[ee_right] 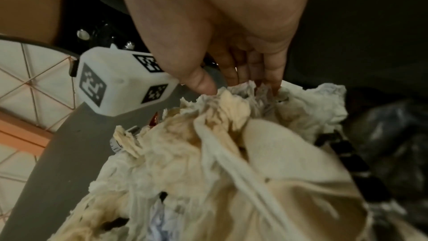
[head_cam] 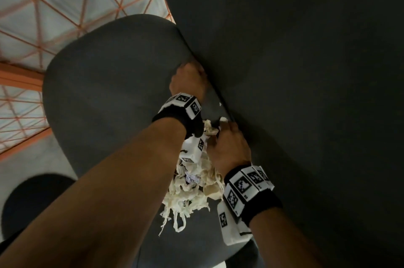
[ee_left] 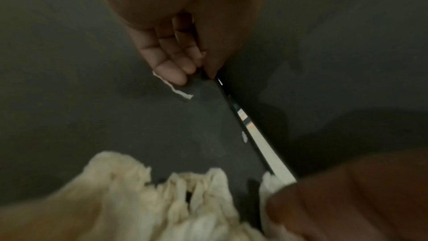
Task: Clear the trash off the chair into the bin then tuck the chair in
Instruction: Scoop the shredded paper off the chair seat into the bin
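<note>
Head view: trash heap lengthwise beside chair backrest; right hand flat-fingered atop it, left hand straight-fingered at seat crease.

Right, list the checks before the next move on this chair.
1. Right hand on trash pile: fingertips touch it; grip cannot tell.
2. Left hand reaches white strip: a fingertip touches it, ok.
3. Small scrap by the seat-back gap collected: not ok, lies loose.
4. Seat cleared: not ok.
5. Bin within reach: cannot tell.
</note>
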{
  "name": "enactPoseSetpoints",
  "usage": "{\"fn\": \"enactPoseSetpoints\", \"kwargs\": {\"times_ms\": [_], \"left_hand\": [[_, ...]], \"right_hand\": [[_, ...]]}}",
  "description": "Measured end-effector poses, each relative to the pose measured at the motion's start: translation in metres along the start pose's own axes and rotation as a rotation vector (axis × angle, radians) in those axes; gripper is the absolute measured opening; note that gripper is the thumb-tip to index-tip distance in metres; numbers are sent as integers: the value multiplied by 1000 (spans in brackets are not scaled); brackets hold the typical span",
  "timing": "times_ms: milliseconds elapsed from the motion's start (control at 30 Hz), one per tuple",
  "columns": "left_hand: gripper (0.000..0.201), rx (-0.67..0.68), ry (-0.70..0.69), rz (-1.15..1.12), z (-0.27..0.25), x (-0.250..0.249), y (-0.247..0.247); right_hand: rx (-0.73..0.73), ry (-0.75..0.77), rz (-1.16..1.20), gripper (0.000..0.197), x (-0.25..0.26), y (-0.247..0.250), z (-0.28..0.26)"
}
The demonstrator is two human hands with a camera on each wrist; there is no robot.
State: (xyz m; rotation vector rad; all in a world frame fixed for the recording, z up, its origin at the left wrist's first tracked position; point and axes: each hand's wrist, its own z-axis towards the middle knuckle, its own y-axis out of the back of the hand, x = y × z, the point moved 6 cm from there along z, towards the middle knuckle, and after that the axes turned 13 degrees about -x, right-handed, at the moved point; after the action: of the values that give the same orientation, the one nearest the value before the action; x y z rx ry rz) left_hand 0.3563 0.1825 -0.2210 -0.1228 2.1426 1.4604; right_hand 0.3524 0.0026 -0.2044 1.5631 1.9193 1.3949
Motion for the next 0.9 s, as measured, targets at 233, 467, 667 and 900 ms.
{"fn": "enactPoseSetpoints", "kwargs": {"times_ms": [233, 467, 667, 900], "left_hand": [[31, 381, -115, 171, -38, 6, 6], [21, 683, -216, 220, -102, 47, 34], [28, 245, -378, 72, -77, 12, 19], [28, 136, -242, 154, -72, -7, -25]], "right_hand": [[38, 53, 22, 30, -4, 2, -27], [-126, 203, 88, 41, -8, 26, -46], [82, 91, 23, 71, -14, -8, -22], [3, 85, -38, 57, -26, -35, -25]]}}
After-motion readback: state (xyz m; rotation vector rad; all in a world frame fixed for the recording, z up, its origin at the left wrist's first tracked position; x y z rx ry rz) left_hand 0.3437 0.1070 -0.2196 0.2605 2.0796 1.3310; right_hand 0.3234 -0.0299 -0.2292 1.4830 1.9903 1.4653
